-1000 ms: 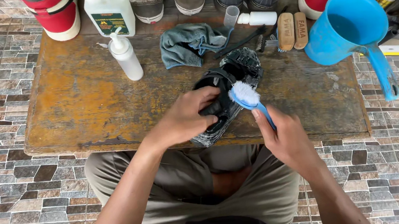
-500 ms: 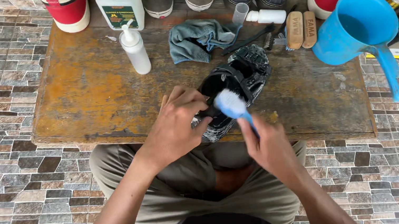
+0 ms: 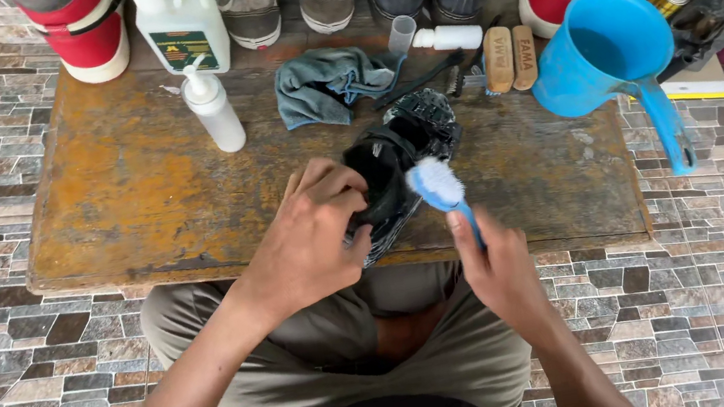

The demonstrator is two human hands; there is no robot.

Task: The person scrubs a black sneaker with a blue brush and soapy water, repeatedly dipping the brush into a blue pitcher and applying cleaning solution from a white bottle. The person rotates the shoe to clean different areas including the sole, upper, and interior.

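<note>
Mid-scrub: the left hand (image 3: 305, 241) clasps a black shoe (image 3: 396, 174) at the near edge of the worn wooden bench (image 3: 128, 192); the right hand (image 3: 498, 264) grips a blue brush (image 3: 440, 186), bristles touching the shoe's side; suds partly cover it, rinsing seemingly remains

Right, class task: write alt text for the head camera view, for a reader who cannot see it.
Seen from above, a seated person's left hand grips a wet black shoe on a worn wooden table while the right hand holds a blue brush against it. Behind lie a grey cloth, bottles, shoes and a blue scoop.
</note>
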